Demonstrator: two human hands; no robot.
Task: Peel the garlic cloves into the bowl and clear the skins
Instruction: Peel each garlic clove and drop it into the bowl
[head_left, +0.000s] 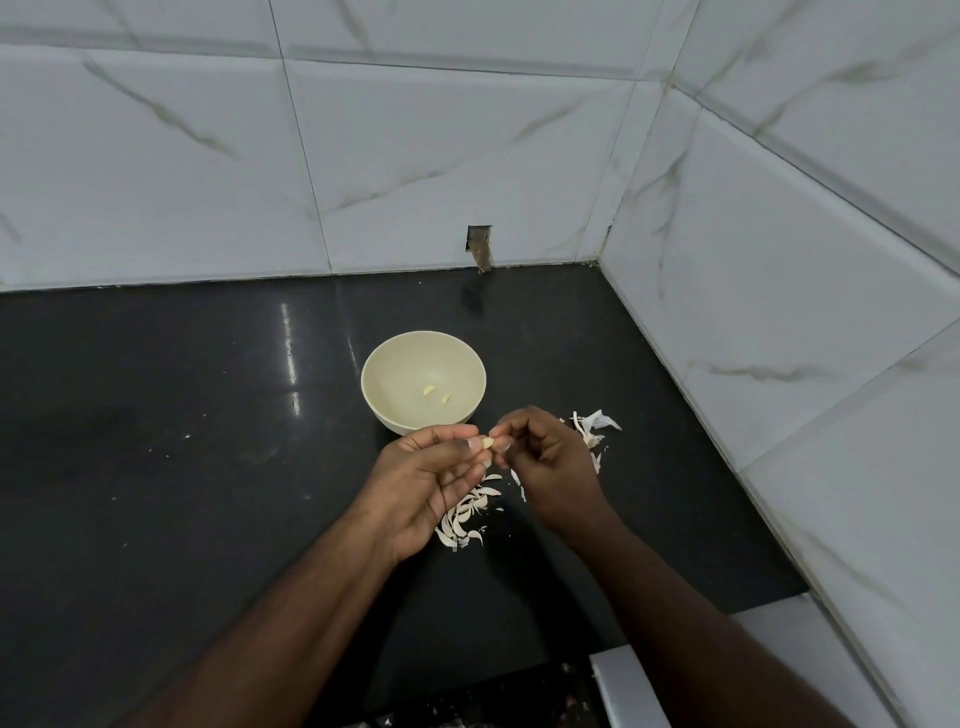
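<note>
Fingers of both hands meet around one small garlic clove (488, 443), just in front of the bowl (395, 415). The left hand (423, 486) is turned palm up, with its thumb on top and its fingertips (475, 446) curled in to pinch the clove from the left. The right hand (550, 457) comes in from the other side. Its thumb and first finger nip the right end of the clove, and its other fingers are bent in close to the palm. Both hands hold the clove up in the air, above the dark counter (182, 441).

The bowl is pale and round and sits on the counter, near the wall. Two peeled cloves (436, 394) lie at the bottom of it, a little apart from each other.

Under the hands there is a little heap of cloves and skins (465, 517) on the counter. I cannot tell which bits are cloves and which are just skin. More papery skins (595, 428) lie to the right of the bowl, partly hidden behind the right hand. A few tiny white crumbs are scattered on the counter too.
</note>
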